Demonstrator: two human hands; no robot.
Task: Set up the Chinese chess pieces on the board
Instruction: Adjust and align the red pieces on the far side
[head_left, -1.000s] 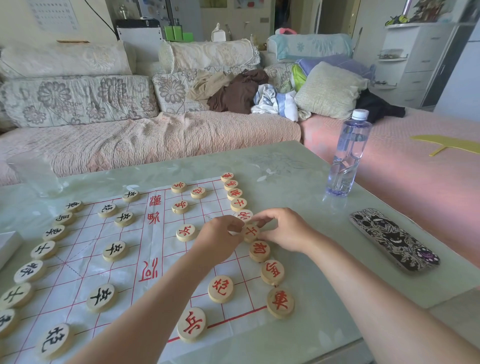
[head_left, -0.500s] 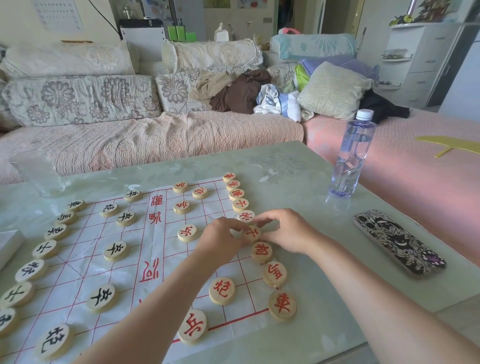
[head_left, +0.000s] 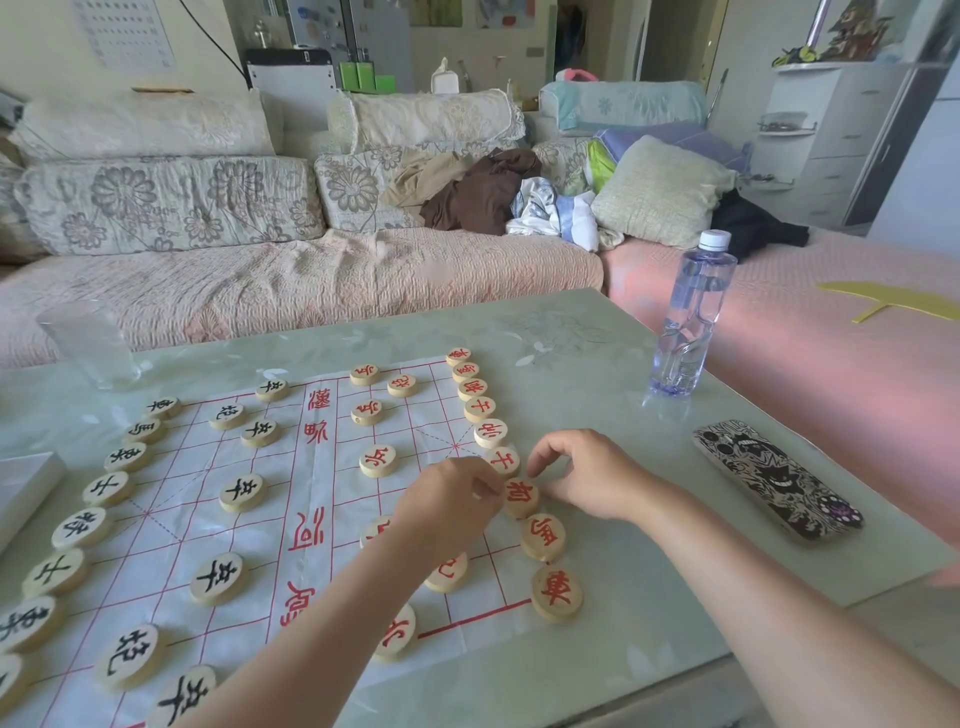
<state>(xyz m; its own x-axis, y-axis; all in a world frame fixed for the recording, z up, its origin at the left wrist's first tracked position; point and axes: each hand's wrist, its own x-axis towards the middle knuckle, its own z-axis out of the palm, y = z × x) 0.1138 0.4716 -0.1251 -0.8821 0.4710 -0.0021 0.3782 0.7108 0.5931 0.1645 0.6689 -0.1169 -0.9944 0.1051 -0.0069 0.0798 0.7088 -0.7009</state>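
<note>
A white sheet board (head_left: 171, 525) with red lines lies on the pale green table (head_left: 597, 395). Black-lettered wooden discs (head_left: 80, 527) run down its left side, and red-lettered discs (head_left: 479, 409) line its right edge. More of both colours stand inside the grid. My left hand (head_left: 449, 506) reaches over the board, its curled fingertips pinching the left edge of a red piece (head_left: 522, 497) in the right column. My right hand (head_left: 589, 478) hovers just right of that piece, fingers loosely curled and holding nothing. My left forearm hides parts of three red discs.
A water bottle (head_left: 693, 322) stands at the table's back right. A patterned phone case (head_left: 779, 480) lies right of my hands. A clear glass (head_left: 88, 343) is at the back left, a white box (head_left: 21, 488) at the left edge. A sofa lies beyond.
Both hands left the red piece one place further up the column. My left hand shifted down to the one below it, and my right hand lifted away.
</note>
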